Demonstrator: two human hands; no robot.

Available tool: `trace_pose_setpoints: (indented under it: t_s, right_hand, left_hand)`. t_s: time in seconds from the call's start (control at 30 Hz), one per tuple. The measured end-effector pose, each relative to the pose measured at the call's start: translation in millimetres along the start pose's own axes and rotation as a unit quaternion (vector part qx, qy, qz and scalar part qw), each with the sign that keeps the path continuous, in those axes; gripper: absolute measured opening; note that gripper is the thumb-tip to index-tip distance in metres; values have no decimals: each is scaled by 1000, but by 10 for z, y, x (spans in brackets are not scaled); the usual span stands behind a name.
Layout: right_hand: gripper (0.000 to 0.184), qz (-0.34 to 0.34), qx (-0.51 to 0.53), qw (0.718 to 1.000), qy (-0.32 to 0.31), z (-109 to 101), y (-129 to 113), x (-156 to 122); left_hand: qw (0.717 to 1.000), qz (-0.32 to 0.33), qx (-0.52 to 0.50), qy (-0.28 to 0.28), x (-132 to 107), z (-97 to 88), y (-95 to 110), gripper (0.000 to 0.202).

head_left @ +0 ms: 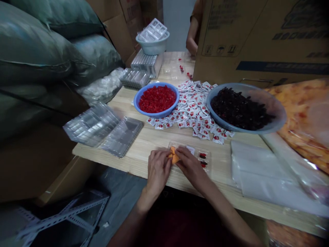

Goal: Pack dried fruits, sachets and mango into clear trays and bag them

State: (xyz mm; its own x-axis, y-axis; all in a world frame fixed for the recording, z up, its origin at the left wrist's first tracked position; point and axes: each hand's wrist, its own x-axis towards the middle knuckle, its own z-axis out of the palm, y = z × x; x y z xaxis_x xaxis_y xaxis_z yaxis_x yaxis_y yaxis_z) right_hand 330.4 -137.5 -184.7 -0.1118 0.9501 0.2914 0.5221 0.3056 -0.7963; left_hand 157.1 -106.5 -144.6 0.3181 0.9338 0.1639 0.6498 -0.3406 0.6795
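Observation:
Both hands meet at the table's near edge around an orange piece (173, 155), which looks like a flat slice folded or split in the middle. My left hand (159, 164) is closed on its left side, and my right hand (189, 164) pinches its right side. Beneath them lies a clear plastic tray (172, 144), mostly hidden by the fingers. A small white packet (190, 149) shows just beyond my right hand. Right of that hand, another clear tray (208, 161) holds a few red and dark pieces (203, 156).
Behind are a blue bowl of red pieces (157, 99), a heap of small printed packets (192, 103) and a bowl of dark pieces (239, 109). Stacked clear trays (120, 135) stand left; plastic bags (257, 164) lie right. Another person's arm (192, 37) shows beside a large carton (231, 51).

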Motion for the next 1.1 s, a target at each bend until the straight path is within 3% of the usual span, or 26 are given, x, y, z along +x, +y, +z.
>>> trace_pose_setpoints:
  t_s: [0.13, 0.27, 0.4, 0.47, 0.57, 0.63, 0.67, 0.73, 0.87, 0.97, 1.1]
  right_hand:
    - [28, -8, -13, 1000, -3, 17, -44, 34]
    - [26, 4, 30, 999, 10, -31, -77, 21]
    - [32, 106, 144, 980, 90, -236, -216, 15]
    - [33, 196, 264, 935, 133, -341, -323, 0]
    - [46, 302, 473, 819, 121, -476, -493, -82]
    - [47, 328, 532, 774, 104, -574, -580, -177]
    - [46, 332, 531, 774, 99, -626, -605, -231]
    - [41, 330, 477, 808, 105, -719, -603, -334]
    - [25, 279, 246, 911, 177, -762, -460, -435]
    - [25, 221, 138, 947, 189, -703, -414, -422]
    - [38, 199, 89, 958, 187, -670, -432, -425]
  left_hand:
    - [997, 35, 72, 13, 59, 103, -101, 25]
    - [996, 26, 84, 15, 92, 67, -152, 23]
    - [998, 49, 1, 31, 48, -28, 94, 31]
    - [992, 115, -50, -10, 27, 15, 312, 41]
    - [957, 258, -41, -128, 79, 193, 531, 56]
    - [957, 260, 22, -129, 178, 259, 494, 60]
    - [967, 228, 58, -101, 236, 236, 419, 56]
    - [982, 151, 109, -27, 345, 53, 192, 43]
    - [988, 46, 123, 86, 571, -645, -361, 29]
    - [984, -60, 157, 66, 810, -1066, -761, 21]
    - [980, -177, 93, -13, 1078, -1245, -1141, 22]
